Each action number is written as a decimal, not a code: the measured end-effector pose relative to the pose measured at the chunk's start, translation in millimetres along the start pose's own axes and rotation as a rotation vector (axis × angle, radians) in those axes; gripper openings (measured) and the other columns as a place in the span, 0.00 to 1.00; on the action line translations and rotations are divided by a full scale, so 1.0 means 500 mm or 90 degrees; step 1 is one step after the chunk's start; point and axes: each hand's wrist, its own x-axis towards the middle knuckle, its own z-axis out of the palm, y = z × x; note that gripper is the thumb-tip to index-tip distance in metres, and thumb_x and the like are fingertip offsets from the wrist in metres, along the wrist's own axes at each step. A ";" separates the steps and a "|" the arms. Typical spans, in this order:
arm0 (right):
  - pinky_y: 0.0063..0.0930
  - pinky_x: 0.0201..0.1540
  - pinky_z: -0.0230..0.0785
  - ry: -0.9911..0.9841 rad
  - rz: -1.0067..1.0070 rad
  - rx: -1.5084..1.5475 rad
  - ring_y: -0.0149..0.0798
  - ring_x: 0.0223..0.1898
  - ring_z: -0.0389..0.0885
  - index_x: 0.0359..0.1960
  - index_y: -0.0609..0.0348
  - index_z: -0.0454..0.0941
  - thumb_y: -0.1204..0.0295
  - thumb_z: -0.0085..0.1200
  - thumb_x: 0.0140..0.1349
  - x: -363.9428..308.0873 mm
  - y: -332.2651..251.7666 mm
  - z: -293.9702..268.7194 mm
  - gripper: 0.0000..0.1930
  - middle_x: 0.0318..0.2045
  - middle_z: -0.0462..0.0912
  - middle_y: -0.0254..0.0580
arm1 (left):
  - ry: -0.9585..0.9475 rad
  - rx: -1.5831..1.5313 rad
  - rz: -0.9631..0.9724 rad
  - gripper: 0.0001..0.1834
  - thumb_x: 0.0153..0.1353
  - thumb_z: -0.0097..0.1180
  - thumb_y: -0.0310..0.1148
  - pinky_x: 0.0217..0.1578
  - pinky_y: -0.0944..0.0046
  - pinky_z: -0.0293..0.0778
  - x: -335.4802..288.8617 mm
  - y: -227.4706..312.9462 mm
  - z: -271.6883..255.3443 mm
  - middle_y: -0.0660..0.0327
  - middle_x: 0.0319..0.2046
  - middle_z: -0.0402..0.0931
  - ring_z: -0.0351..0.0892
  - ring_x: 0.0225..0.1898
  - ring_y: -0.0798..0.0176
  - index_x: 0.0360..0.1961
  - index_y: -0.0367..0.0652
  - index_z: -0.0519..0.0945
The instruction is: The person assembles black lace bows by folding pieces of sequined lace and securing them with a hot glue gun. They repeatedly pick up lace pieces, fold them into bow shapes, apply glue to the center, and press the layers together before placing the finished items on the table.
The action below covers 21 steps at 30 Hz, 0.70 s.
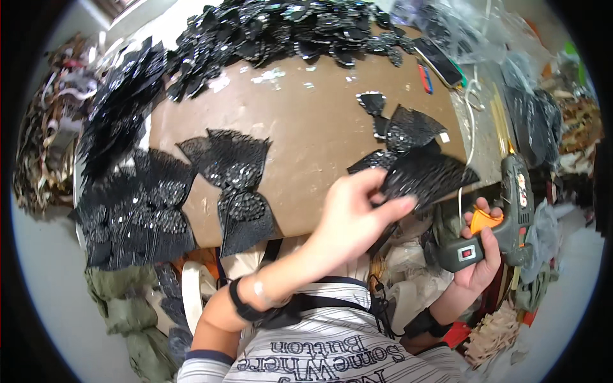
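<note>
With fingers and thumb pinched, my left hand point(348, 214) holds a black fan-shaped piece of textured fabric point(431, 175) over the table's right front edge. My right hand point(479, 265) is wrapped around a dark green hot glue gun point(516, 223), its fingers at the orange trigger point(485, 221). The gun points upward, away from me, just right of the fabric piece. Partly covered by that piece, another black sequined piece point(408, 127) lies behind it. Beside it are a small black bow-like piece point(371, 103) and a sequined part point(377, 161).
A finished-looking black sequined bow point(236, 191) lies left of centre on the brown table point(306, 127). Overlapping black bows point(137, 214) cover the left front. Glossy black pieces point(268, 32) are heaped along the back. A phone point(439, 62), glue sticks point(501, 121) and a white cord point(471, 127) sit right.
</note>
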 end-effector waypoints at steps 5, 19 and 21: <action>0.27 0.44 0.75 -0.052 0.029 0.016 0.45 0.52 0.72 0.54 0.60 0.64 0.81 0.48 0.63 0.023 0.017 -0.040 0.18 0.59 0.65 0.52 | 0.275 0.245 0.237 0.13 0.48 0.66 0.31 0.35 0.51 0.74 0.140 -0.063 0.054 0.45 0.28 0.78 0.79 0.34 0.41 0.31 0.34 0.78; 0.28 0.42 0.73 -0.128 0.073 -0.040 0.46 0.51 0.72 0.54 0.61 0.62 0.82 0.47 0.62 0.030 0.056 0.065 0.19 0.56 0.64 0.53 | 0.223 0.508 0.520 0.08 0.50 0.62 0.33 0.27 0.66 0.68 -0.139 -0.013 -0.097 0.63 0.22 0.69 0.72 0.26 0.62 0.27 0.42 0.76; 0.29 0.42 0.73 -0.131 0.093 -0.037 0.46 0.51 0.73 0.54 0.61 0.62 0.83 0.48 0.61 0.023 0.070 0.082 0.19 0.56 0.65 0.53 | 0.255 0.503 0.442 0.04 0.52 0.59 0.30 0.23 0.65 0.67 -0.215 -0.001 -0.141 0.63 0.19 0.70 0.71 0.21 0.61 0.24 0.44 0.78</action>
